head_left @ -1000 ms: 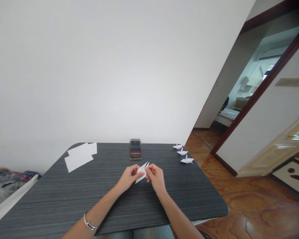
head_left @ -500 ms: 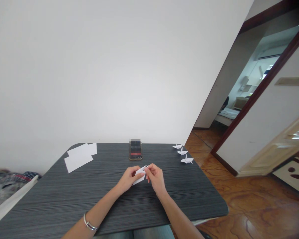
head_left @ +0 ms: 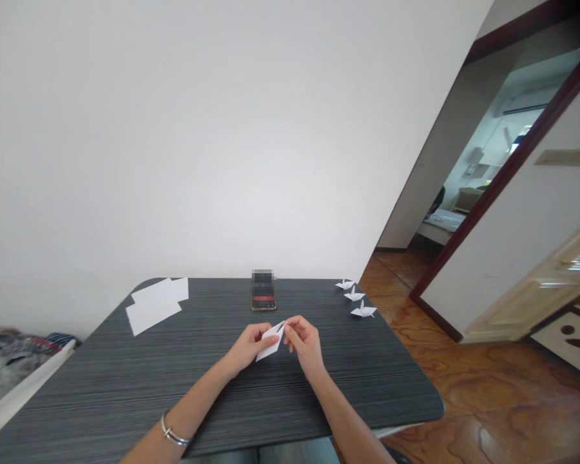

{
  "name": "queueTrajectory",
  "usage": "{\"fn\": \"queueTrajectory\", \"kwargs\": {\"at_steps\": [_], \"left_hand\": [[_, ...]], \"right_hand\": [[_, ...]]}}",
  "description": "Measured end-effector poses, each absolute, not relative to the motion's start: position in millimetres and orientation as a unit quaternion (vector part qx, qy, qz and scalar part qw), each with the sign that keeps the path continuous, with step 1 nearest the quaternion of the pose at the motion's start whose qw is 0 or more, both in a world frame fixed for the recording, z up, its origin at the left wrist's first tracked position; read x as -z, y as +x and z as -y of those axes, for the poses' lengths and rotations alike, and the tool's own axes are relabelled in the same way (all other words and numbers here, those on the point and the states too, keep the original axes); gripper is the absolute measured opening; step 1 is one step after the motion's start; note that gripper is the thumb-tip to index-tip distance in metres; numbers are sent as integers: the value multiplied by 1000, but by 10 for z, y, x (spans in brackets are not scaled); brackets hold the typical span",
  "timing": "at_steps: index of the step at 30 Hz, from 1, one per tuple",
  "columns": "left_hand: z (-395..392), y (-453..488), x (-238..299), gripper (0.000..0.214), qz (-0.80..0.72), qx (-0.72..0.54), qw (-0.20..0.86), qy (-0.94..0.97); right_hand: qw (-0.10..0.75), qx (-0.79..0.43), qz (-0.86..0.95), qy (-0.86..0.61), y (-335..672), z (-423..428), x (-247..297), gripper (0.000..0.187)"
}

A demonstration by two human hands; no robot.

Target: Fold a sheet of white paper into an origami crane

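Observation:
A small piece of folded white paper [head_left: 269,343] is held above the near middle of the dark table. My left hand [head_left: 249,346] grips its left side, thumb lying on top and fingers behind. At the upper right tip of the paper, my right hand [head_left: 303,341] pinches a narrow folded point between thumb and forefinger. The fingertips partly cover that point. Three folded paper cranes [head_left: 364,310] stand in a row at the table's right side. Loose white paper sheets [head_left: 154,307] overlap at the far left.
A phone [head_left: 263,291] rests at the table's back edge, near the white wall [head_left: 251,142]. The dark wood-grain table [head_left: 174,380] ends at a rounded right corner above the wooden floor [head_left: 444,380]. Clothes [head_left: 14,364] lie beyond its left side.
My right hand has shifted slightly right and now pinches the paper's tip, where a gap between folds shows. My left hand keeps its hold almost unmoved.

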State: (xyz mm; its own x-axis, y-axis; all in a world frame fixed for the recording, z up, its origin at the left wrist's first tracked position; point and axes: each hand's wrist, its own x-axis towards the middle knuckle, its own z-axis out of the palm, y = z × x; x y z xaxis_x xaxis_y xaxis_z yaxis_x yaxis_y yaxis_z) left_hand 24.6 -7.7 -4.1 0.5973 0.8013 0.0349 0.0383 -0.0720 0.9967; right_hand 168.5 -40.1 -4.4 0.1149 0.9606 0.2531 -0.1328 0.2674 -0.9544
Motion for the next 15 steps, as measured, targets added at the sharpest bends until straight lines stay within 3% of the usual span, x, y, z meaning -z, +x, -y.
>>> {"fn": "queueTrajectory", "kwargs": {"at_steps": [15], "left_hand": [[85, 229, 16, 34, -312, -307, 616, 655]], "right_hand": [[614, -450, 496, -417, 1697, 395, 51, 17]]}}
